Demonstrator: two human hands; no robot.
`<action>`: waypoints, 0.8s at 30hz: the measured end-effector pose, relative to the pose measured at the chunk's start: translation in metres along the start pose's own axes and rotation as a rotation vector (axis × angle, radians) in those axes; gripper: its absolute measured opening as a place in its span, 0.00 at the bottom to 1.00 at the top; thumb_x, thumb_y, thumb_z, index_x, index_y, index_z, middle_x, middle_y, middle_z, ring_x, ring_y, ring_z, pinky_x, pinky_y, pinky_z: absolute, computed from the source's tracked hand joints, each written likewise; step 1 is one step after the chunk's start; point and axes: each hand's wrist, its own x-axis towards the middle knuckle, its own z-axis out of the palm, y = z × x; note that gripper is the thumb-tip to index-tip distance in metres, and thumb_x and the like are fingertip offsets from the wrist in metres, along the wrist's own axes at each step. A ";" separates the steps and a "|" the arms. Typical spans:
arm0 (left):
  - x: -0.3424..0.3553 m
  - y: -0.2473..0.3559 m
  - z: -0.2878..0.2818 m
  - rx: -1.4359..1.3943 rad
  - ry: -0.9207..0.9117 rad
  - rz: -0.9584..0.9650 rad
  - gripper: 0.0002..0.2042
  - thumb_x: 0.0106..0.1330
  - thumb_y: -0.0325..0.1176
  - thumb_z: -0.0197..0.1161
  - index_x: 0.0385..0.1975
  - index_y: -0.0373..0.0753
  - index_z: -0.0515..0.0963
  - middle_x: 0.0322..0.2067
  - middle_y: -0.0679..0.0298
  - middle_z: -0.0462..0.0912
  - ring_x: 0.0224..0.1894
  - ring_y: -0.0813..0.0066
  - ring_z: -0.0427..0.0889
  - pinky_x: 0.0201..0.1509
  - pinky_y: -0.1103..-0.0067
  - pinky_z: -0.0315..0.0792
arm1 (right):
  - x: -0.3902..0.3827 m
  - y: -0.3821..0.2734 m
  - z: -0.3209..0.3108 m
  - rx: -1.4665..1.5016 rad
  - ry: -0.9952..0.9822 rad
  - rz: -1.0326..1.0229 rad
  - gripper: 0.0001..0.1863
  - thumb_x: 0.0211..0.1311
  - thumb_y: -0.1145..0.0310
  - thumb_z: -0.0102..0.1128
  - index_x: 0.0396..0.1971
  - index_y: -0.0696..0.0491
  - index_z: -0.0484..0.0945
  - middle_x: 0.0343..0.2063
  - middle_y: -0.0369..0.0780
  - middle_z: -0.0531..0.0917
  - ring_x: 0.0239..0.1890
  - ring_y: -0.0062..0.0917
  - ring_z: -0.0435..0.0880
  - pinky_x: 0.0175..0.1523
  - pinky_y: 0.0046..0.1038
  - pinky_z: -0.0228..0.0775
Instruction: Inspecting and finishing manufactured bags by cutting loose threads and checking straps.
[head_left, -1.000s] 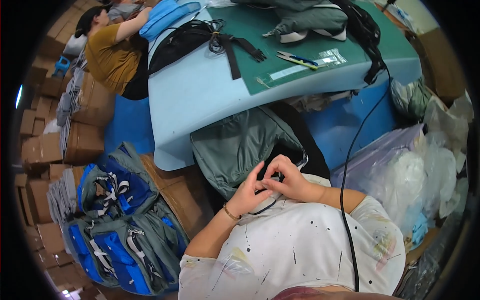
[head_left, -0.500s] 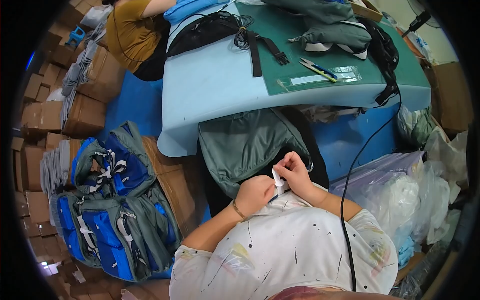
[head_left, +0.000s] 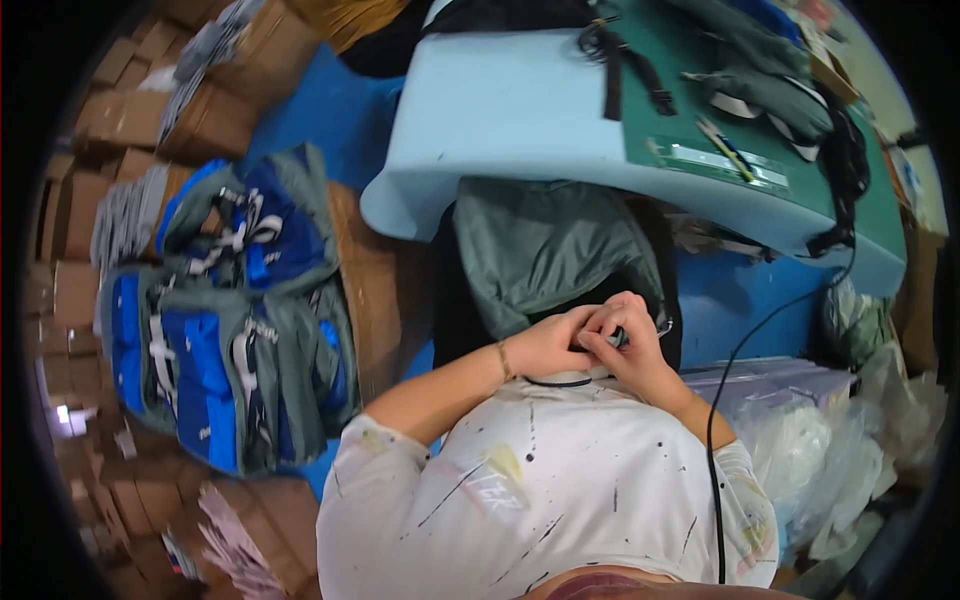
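Observation:
A grey-green fabric bag piece (head_left: 555,245) lies across my lap, its upper end under the table edge. My left hand (head_left: 555,340) and my right hand (head_left: 632,340) meet close to my chest, just over the bag's near edge. The fingers of both are bent and pressed together around something small. Only a greyish bit of it shows between them, too little to name. A thin dark cord or edge (head_left: 562,383) curves out just below my left hand.
Ahead stands a table (head_left: 500,100) with a green mat, thread snips (head_left: 725,150) and a black strap (head_left: 645,75). Blue-and-grey bags (head_left: 225,330) are stacked at left beside cardboard boxes (head_left: 130,115). Plastic bags (head_left: 810,440) lie at right; a black cable (head_left: 712,450) hangs beside my right arm.
The white strap pinched between my hands is now hidden as the hands have closed together. The view has shifted, so the table and the stacked bags appear higher.

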 end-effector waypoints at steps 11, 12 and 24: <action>-0.013 -0.006 0.001 0.289 0.248 0.095 0.16 0.62 0.31 0.59 0.48 0.34 0.73 0.47 0.54 0.78 0.48 0.59 0.78 0.52 0.73 0.71 | -0.009 0.036 0.022 1.099 0.508 0.794 0.11 0.57 0.79 0.60 0.27 0.49 0.66 0.31 0.36 0.79 0.33 0.17 0.76 0.41 0.19 0.67; -0.015 -0.010 0.004 0.378 0.290 0.172 0.15 0.61 0.31 0.59 0.46 0.34 0.75 0.47 0.54 0.78 0.47 0.56 0.78 0.50 0.72 0.72 | -0.007 0.032 0.022 1.128 0.521 0.826 0.12 0.57 0.78 0.61 0.27 0.48 0.66 0.31 0.36 0.79 0.32 0.17 0.76 0.40 0.19 0.67; -0.020 -0.003 0.006 0.538 0.257 0.105 0.16 0.58 0.32 0.62 0.45 0.35 0.73 0.39 0.56 0.79 0.39 0.60 0.79 0.42 0.72 0.73 | -0.015 0.047 0.016 1.013 0.343 0.737 0.07 0.60 0.75 0.58 0.31 0.49 0.69 0.33 0.35 0.79 0.37 0.18 0.76 0.46 0.21 0.67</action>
